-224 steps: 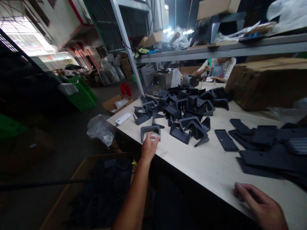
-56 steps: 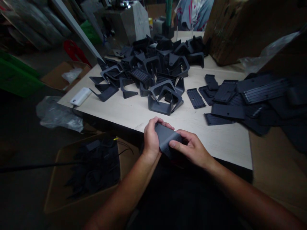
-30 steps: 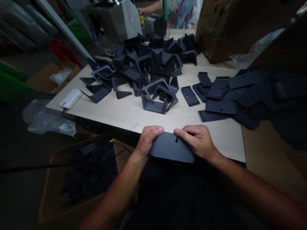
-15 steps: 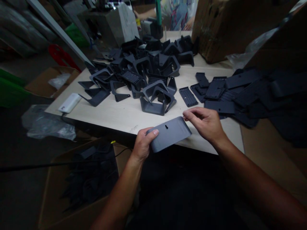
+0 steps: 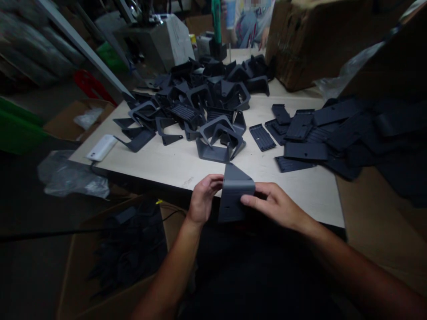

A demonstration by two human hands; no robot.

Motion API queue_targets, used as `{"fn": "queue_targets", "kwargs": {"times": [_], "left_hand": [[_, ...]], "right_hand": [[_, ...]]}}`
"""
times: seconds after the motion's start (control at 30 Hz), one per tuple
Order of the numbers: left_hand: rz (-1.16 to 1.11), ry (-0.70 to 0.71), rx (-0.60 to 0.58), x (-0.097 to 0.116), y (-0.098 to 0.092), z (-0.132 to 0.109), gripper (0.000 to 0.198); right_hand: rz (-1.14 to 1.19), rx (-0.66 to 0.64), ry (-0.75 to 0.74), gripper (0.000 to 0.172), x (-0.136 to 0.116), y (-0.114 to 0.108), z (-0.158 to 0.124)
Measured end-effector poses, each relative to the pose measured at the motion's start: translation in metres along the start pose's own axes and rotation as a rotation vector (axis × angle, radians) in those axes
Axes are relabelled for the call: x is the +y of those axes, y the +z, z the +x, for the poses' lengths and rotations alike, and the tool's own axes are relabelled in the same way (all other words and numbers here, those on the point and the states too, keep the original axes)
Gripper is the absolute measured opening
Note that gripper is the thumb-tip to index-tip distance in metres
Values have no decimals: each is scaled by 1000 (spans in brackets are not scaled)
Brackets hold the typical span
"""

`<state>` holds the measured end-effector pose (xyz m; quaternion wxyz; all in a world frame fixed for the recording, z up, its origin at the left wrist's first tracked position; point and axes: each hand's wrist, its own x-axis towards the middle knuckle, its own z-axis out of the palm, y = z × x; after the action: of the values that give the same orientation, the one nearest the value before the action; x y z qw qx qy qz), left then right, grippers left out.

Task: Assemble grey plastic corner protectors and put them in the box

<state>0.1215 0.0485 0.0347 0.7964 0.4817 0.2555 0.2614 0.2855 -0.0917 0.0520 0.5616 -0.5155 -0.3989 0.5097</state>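
Note:
A dark grey plastic bracket [image 5: 237, 193] with bent sides is held in front of me, over the table's near edge. My right hand [image 5: 278, 206] grips its right side, thumb on the front face and fingers behind. At the left edge, my left hand [image 5: 203, 200] has its fingers curled against the bracket, their tips partly hidden behind it. Just beyond lies a heap of similar angled brackets [image 5: 215, 153] on the table. To the right are flat dark plates [image 5: 262, 137], some ribbed, several of them stacked loosely.
The pale table [image 5: 160, 164] carries a white device [image 5: 102, 147] at its left corner. Below left stands a cardboard box [image 5: 75, 262] filled with dark parts. A large carton [image 5: 300, 44] is at the back right. Across the table, another person [image 5: 251, 26] is partly visible.
The bracket has been turned from a flat, slanted pose to a more upright one, showing its bend. My right hand has come down from its corner to its right side. A ribbed plate now shows at the near right.

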Motion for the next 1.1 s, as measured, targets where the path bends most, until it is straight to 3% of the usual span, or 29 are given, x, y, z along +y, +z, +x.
{"fn": "queue_targets", "kwargs": {"times": [0.07,0.17,0.27,0.4,0.63,0.9,1.1], "left_hand": [[-127,-181,-13,3,9,7,54],[-261,-313,-32,3,26,12,33],[-296,-180,68,-2,43,9,18],[-204,-22,138,-7,53,1,15],[-229,-22,141,3,52,5,18],[-163,20,214,1,58,-2,19],[-220,-24,250,1,55,-2,19]], "right_hand": [[-166,-95,-9,34,1,3,-2],[-181,-61,-24,32,7,10,-2],[-81,76,-70,36,15,22,-3],[-16,215,-149,33,21,33,-5],[-27,183,-142,31,14,31,1],[-90,275,-168,61,16,42,-3],[-104,218,-156,57,13,42,2]]}}
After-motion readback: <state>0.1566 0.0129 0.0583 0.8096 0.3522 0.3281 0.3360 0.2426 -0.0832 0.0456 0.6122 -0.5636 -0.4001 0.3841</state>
